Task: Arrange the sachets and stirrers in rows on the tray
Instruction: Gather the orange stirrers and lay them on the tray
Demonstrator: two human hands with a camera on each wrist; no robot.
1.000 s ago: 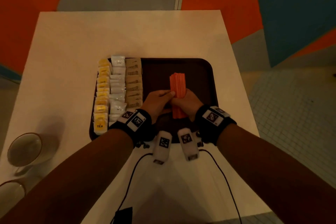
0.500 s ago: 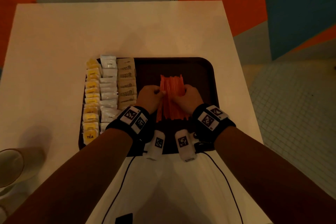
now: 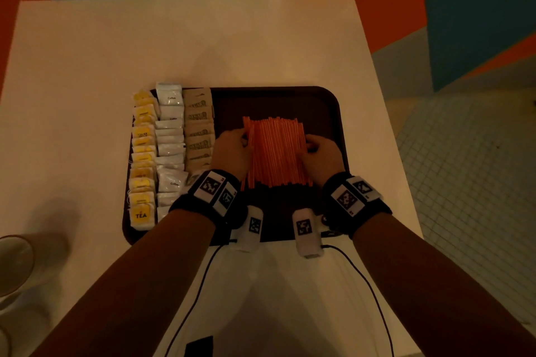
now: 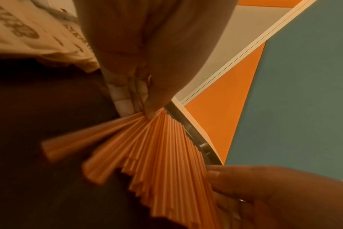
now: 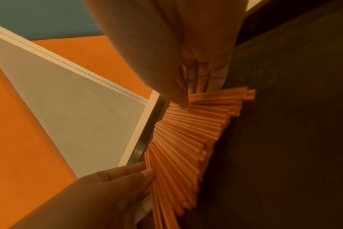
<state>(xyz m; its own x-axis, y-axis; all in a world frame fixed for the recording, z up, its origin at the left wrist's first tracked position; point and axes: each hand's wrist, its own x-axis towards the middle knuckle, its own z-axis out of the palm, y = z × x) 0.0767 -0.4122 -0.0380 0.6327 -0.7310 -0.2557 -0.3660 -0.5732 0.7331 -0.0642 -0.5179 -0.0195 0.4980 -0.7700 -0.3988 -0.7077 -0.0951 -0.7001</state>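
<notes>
A flat fan of orange stirrers (image 3: 275,151) lies lengthwise in the middle of the dark brown tray (image 3: 290,98). My left hand (image 3: 246,140) touches the fan's left edge with its fingertips (image 4: 147,111). My right hand (image 3: 308,145) touches the right edge, thumb on top (image 5: 183,100). Neither hand lifts the stirrers (image 4: 157,147), which rest on the tray floor (image 5: 284,108). On the tray's left side stand three columns of sachets: yellow tea (image 3: 142,159), white coffee (image 3: 170,139) and brown sugar (image 3: 200,130).
The tray sits on a pale square table (image 3: 203,38). A cup (image 3: 14,264) stands at the table's left front edge. Cables (image 3: 203,284) run from my wrists toward a dark object (image 3: 198,346) at the front. Tiled floor (image 3: 464,182) lies right of the table.
The stirrers went from a tight bundle held between both hands to a wide flat layer on the tray. My hands have moved apart to its two sides.
</notes>
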